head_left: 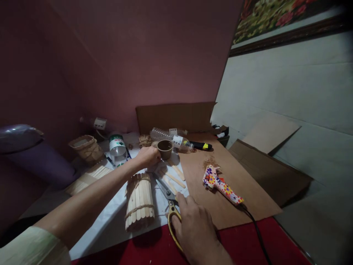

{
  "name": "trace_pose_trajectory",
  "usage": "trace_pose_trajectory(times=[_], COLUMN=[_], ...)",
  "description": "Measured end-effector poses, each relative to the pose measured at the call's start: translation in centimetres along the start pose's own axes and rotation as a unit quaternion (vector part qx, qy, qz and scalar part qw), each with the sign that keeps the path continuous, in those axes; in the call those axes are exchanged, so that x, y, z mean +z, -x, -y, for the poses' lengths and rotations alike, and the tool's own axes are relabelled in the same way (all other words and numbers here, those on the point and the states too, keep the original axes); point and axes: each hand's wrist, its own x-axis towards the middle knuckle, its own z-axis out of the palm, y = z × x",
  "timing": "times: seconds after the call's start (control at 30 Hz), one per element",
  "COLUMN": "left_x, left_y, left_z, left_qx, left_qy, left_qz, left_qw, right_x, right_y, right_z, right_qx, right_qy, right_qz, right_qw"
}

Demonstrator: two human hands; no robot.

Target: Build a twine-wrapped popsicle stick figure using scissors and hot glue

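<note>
The small brown cup (164, 149) stood upright at the back of the bench (110, 221), just in front of a plastic bottle (169, 137) lying on its side. The left hand (147, 156) reached across to it, fingers (156, 157) bunched against its near wall; whether they actually pinched the rim could not be told. Loose wooden sticks (174, 176) lay just beside the cup, and a bound roll of sticks (139, 201) stood under the forearm. The right hand (195, 224) lay loosely spread, closed on nothing, over the yellow handles of the scissors (168, 198). A flowered glue gun (220, 184) rested on the cardboard sheet (248, 198). Likely risks: the forearm toppling the roll, or a nudge tipping the light cup against the bottle.
</note>
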Motion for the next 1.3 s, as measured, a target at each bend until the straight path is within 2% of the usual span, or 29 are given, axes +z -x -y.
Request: trace_pose_trajectory(times=[0.13, 0.3, 0.4, 0.53, 0.6, 0.67, 0.7, 0.8, 0.83, 0.9, 1.0, 1.07, 1.17, 1.3], left_x=[-0.3, -2.6, -3.7, -4.0, -3.7, -3.3, -3.0, -2.4, -2.2, -1.8, -1.3, -0.9, -0.3, -0.2], left_y=[0.0, 1.8, 4.8, 9.2, 10.9, 12.2, 12.8, 14.1, 14.4, 15.0, 15.8, 16.2, 16.7, 17.0], left_z=[0.6, 2.1, 1.9, 0.0, -1.1, -1.9, -2.3, -2.9, -3.1, -3.6, -4.3, -4.8, -5.3, -5.5], left_qx=[-0.005, -0.029, -0.046, -0.049, -0.066, -0.076, -0.081, -0.078, -0.076, -0.076, -0.077, -0.067, -0.045, -0.043], left_qy=[0.068, 0.229, 0.347, 0.465, 0.593, 0.639, 0.652, 0.681, 0.689, 0.7, 0.709, 0.713, 0.709, 0.68], left_qz=[-0.036, -0.06, -0.063, -0.054, -0.012, 0.001, 0.004, 0.016, 0.016, 0.013, 0.014, 0.019, 0.017, -0.001], left_qw=[0.997, 0.971, 0.934, 0.882, 0.802, 0.765, 0.754, 0.728, 0.72, 0.71, 0.701, 0.698, 0.704, 0.732], right_x=[0.0, 0.4, 0.3, 0.2, 0.3, 0.3, 0.3, -0.5, -0.9, -1.9, -2.8, -3.0, -2.8, -2.8], right_y=[0.0, 0.1, 0.3, 0.2, -0.1, -0.5, -0.6, -0.8, -0.7, -0.4, 0.1, 0.1, -0.2, -0.7], right_z=[0.0, -0.1, -0.2, -0.4, -0.7, -1.0, -1.1, -0.9, -0.7, 0.0, 1.3, 1.9, 2.5, 2.8], right_qx=[0.001, -0.01, -0.005, 0.001, -0.004, -0.025, -0.038, -0.029, -0.024, -0.026, -0.053, -0.074, -0.094, -0.105], right_qy=[-0.01, -0.016, -0.021, -0.06, -0.122, -0.254, -0.35, -0.591, -0.631, -0.67, -0.695, -0.7, -0.691, -0.68], right_qz=[-0.006, -0.036, -0.051, -0.086, -0.125, -0.165, -0.164, -0.08, -0.05, -0.022, -0.031, -0.042, -0.05, -0.044], right_qw=[1.0, 0.999, 0.998, 0.995, 0.985, 0.953, 0.921, 0.802, 0.774, 0.741, 0.716, 0.709, 0.715, 0.724])
